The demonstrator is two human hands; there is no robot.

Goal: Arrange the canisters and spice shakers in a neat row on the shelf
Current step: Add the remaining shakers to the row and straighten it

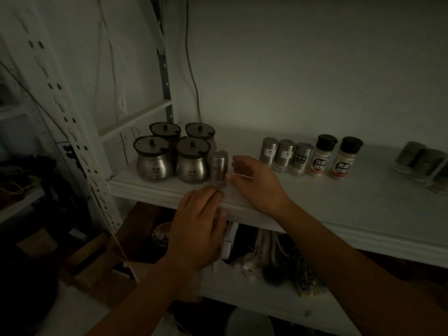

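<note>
Standing on the shelf (339, 214), a steel shaker (219, 167) is lightly pinched between the left hand (197, 229) and right hand (257, 184).

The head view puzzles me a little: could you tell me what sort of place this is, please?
Probably a home pantry or storage corner: a white slotted-metal shelf carries lidded steel canisters and spice shakers, and boxes and clutter sit below.

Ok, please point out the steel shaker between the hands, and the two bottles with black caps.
Steel shaker (219, 166), head view, its metal body.
Left black-capped bottle (321, 157), head view, its label.
Right black-capped bottle (346, 159), head view, its label.
</note>
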